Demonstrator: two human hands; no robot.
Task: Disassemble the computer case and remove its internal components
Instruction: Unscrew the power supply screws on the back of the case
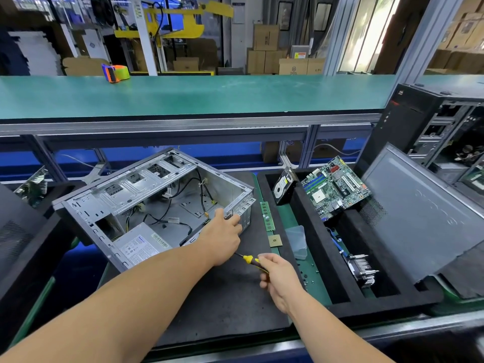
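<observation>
1. Two hands are seen: the left hand (pixel 225 235) is curled over the near right corner edge of the open grey metal computer case (pixel 154 205).
2. A yellow-and-black-handled screwdriver (pixel 251 260) is gripped by the right hand (pixel 279 280), just beside the left wrist.
3. Bare dark mat (pixel 222 297) lies below both hands.

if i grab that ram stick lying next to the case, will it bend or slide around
The RAM stick is a thin rigid circuit board, so it probably stays stiff but could crack if flexed. It looks light. Lying flat on the green mat, it may be awkward to pinch, likelier to slide than roll.

Left hand (pixel 222 237) fingers curled gripping, right hand (pixel 279 280) fingers pinching.
</observation>
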